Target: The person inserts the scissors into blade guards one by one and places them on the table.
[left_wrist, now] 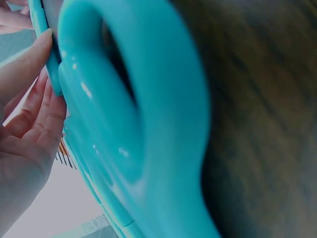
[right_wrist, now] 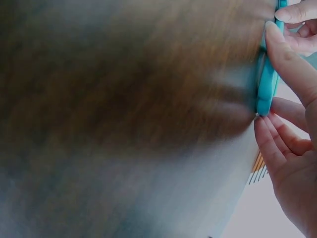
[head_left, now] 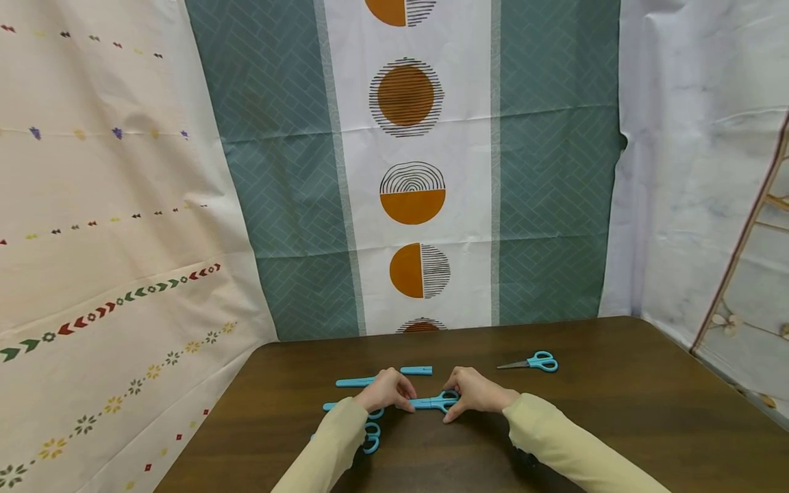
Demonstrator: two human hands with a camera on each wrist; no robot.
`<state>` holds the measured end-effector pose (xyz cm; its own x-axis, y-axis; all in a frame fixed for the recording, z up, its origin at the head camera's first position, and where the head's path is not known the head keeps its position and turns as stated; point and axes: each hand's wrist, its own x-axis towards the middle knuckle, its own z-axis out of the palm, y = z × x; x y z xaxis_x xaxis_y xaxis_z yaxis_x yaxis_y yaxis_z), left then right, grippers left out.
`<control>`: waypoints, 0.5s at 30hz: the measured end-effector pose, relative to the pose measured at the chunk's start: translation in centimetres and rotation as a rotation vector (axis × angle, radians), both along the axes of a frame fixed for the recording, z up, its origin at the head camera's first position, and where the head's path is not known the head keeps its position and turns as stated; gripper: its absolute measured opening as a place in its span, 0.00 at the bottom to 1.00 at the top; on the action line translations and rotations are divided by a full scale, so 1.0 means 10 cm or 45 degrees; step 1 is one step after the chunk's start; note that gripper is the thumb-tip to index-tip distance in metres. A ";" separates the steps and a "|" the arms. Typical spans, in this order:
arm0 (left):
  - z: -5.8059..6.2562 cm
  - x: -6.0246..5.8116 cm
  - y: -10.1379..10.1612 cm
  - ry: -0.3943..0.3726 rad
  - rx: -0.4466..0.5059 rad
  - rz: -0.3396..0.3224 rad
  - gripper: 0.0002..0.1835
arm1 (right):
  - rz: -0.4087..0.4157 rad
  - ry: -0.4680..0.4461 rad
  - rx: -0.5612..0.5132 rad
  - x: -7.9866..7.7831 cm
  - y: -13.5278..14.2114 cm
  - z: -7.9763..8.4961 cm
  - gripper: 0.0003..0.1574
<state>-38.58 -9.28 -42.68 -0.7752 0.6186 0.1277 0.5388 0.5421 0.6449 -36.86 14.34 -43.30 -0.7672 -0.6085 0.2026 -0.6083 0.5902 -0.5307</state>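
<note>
Between the two hands, low over the brown table, lies a pair of scissors [head_left: 445, 401] with light-blue handles and a blue sheath [head_left: 422, 404] over its blades. My left hand [head_left: 387, 390] pinches the sheath end at the left. At the other end, the thumb and fingers of my right hand [head_left: 476, 392] grip the handle loops. The right wrist view shows these handles [right_wrist: 266, 87] edge-on between thumb and fingers. Large in the left wrist view is another pair's blue handle loop [left_wrist: 173, 109], close to the camera and in front of the held pair.
Unsheathed scissors [head_left: 535, 361] lie at the back right of the table [head_left: 592, 411]. A loose blue sheath [head_left: 416, 370] is behind the hands. To the left are several blue items, including a long sheath [head_left: 354, 382] and scissor handles [head_left: 372, 438], partly covered by the left arm.
</note>
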 end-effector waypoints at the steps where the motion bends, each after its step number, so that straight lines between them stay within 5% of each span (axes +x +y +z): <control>1: 0.01 -0.01 0.00 -0.004 0.003 -0.001 0.06 | -0.006 0.000 0.005 -0.01 0.00 0.01 0.34; 9: 0.06 -0.01 0.00 0.000 0.014 0.028 0.07 | 0.017 0.042 -0.009 -0.05 0.03 0.07 0.34; 15: 0.03 -0.01 -0.02 -0.005 0.081 0.052 0.09 | 0.008 -0.058 -0.101 -0.05 0.09 0.02 0.37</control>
